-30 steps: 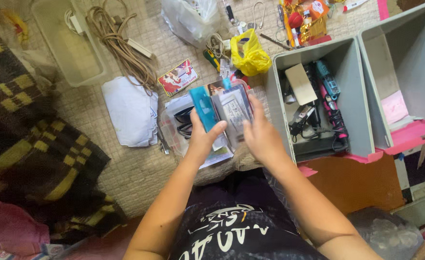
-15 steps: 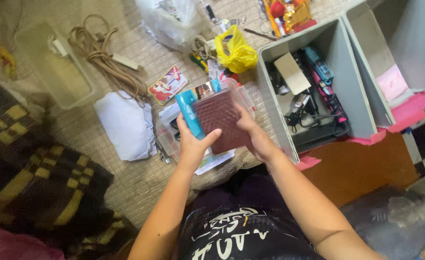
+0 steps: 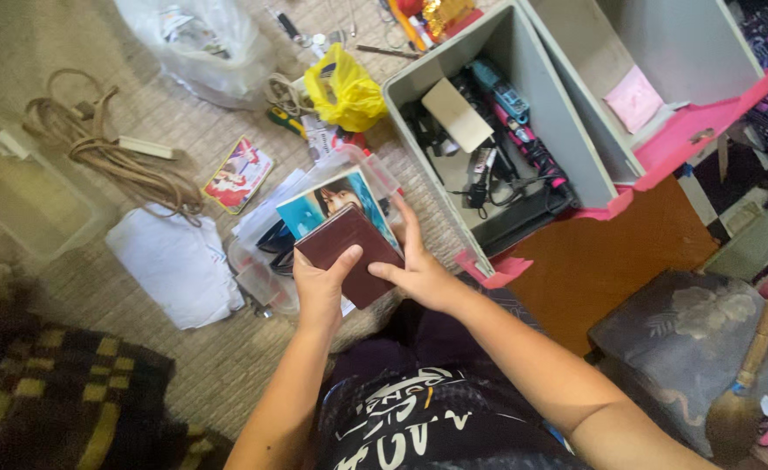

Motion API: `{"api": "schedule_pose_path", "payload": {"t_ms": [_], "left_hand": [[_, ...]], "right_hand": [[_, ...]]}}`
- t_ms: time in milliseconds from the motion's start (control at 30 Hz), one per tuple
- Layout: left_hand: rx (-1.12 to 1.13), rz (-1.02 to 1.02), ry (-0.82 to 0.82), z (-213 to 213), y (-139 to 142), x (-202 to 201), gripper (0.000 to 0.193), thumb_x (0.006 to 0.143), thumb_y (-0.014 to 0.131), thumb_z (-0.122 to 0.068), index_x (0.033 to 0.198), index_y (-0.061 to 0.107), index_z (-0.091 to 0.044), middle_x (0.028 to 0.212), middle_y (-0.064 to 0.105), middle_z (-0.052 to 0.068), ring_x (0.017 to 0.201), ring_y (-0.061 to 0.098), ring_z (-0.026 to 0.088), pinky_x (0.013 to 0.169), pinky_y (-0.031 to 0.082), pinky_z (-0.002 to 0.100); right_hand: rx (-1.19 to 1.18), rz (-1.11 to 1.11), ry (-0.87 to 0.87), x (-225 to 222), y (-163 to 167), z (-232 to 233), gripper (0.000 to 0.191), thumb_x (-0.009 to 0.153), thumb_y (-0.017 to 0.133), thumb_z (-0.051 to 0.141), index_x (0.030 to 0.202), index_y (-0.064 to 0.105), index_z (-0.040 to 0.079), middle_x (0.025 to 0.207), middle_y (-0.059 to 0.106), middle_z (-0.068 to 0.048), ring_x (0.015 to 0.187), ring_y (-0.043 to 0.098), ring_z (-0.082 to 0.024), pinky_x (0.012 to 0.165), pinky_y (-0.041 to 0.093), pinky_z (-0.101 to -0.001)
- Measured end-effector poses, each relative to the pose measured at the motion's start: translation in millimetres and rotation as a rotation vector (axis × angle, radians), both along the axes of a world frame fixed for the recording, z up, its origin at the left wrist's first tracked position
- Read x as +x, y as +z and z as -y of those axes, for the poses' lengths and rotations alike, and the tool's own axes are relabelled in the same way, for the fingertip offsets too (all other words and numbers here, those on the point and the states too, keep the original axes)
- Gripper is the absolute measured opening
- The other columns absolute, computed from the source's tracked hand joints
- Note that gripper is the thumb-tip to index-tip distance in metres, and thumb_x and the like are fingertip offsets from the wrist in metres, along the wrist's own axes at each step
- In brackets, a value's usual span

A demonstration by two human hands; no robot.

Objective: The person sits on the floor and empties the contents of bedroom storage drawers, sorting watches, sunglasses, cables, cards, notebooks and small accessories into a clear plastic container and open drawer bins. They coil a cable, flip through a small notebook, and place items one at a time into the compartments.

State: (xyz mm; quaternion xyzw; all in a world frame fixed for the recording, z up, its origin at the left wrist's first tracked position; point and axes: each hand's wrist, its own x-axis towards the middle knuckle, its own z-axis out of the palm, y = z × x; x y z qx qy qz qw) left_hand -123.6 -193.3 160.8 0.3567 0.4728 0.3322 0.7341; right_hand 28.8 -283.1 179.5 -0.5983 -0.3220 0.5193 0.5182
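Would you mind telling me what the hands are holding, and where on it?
A dark maroon booklet: the left hand grips its lower left edge, the right hand its lower right edge.

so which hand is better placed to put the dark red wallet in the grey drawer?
Probably the right hand. It grips the dark red wallet on the side facing the grey drawer, which lies to the person's right. The left hand holds the far edge and would have to cross over.
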Motion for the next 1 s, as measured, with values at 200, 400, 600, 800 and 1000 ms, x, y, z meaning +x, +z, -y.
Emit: {"api": "schedule_pose_path", "payload": {"t_ms": [200,400,600,800,1000], "left_hand": [[-0.021,0.061,-0.079,17.9,1.3,42.8,0.059,0.077,0.083,-0.003,0.13,0.056,-0.001,0.12,0.07,0.008,0.112,0.066,0.02,0.1,0.052,0.037],[-0.127,0.237,-0.198,34.4,6.6,110.1,0.054,0.089,0.074,-0.013,0.138,0.05,-0.007,0.128,0.065,0.006,0.12,0.06,0.019,0.107,0.047,0.038],[0.506,-0.268,-0.953,29.9,-8.7,200.2,0.051,0.096,0.072,-0.038,0.132,0.056,-0.005,0.121,0.065,0.014,0.115,0.061,0.03,0.099,0.047,0.041],[1.019,-0.664,-1.63,79.7,-54.6,276.1,0.061,0.077,0.082,-0.045,0.118,0.061,-0.004,0.111,0.068,0.017,0.103,0.068,0.036,0.085,0.053,0.046],[0.982,-0.774,-1.874,119.4,-125.9,319.9,0.048,0.084,0.073,-0.033,0.119,0.062,-0.001,0.11,0.072,0.018,0.101,0.071,0.036,0.084,0.057,0.046]], "right_hand": [[-0.359,0.069,0.139,59.3,-0.7,24.7,0.076,0.083,0.078,0.023,0.145,0.039,0.006,0.135,0.058,-0.012,0.126,0.058,-0.022,0.102,0.051,-0.037],[0.062,0.213,-0.073,108.1,-10.1,62.6,0.077,0.089,0.079,0.012,0.151,0.034,0.005,0.148,0.048,-0.012,0.139,0.044,-0.023,0.117,0.033,-0.0381],[-0.026,0.229,-0.146,233.3,8.3,113.8,0.061,0.092,0.077,0.009,0.145,0.047,0.01,0.137,0.06,-0.005,0.128,0.056,-0.017,0.111,0.045,-0.0359],[-0.492,0.686,-0.098,306.3,32.8,176.2,0.053,0.088,0.075,0.015,0.137,0.055,0.019,0.125,0.071,-0.005,0.114,0.071,-0.021,0.096,0.056,-0.0355],[-0.084,1.13,0.345,320.9,27.6,213.5,0.065,0.06,0.066,-0.004,0.121,0.063,0.017,0.134,0.068,-0.003,0.127,0.06,-0.027,0.108,0.046,-0.0456]]}}
